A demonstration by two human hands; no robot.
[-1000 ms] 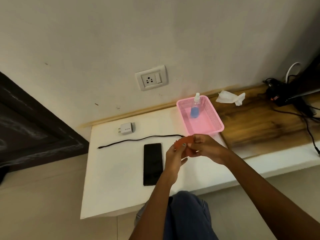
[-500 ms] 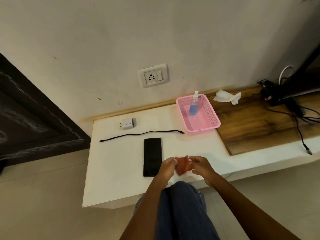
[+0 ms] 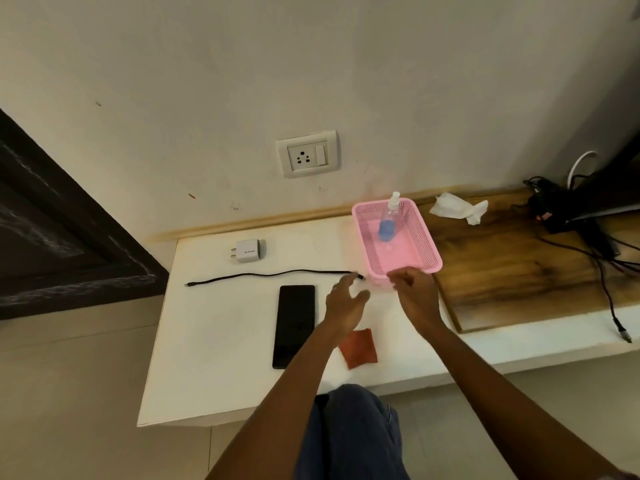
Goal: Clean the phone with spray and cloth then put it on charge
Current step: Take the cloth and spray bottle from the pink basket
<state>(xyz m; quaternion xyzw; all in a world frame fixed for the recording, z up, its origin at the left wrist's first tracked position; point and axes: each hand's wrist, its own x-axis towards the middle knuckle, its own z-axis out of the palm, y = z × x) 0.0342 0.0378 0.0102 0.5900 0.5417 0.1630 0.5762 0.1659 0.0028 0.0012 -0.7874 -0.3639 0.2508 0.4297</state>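
Observation:
The black phone lies face up on the white table. To its right the folded orange cloth lies flat, partly under my left forearm. A clear spray bottle with blue liquid lies in the pink basket. The black cable stretches behind the phone, and the white charger plug sits behind that. My left hand hovers empty beside the phone, fingers loose. My right hand is empty, fingers relaxed, at the basket's near edge.
A wall socket is above the table. A wooden board lies to the right, with a crumpled white tissue and black cables and devices at the far right. My knee is below the table's front edge.
Both hands let go of the orange cloth, which now lies on the table. Both hands then moved away from me towards the basket.

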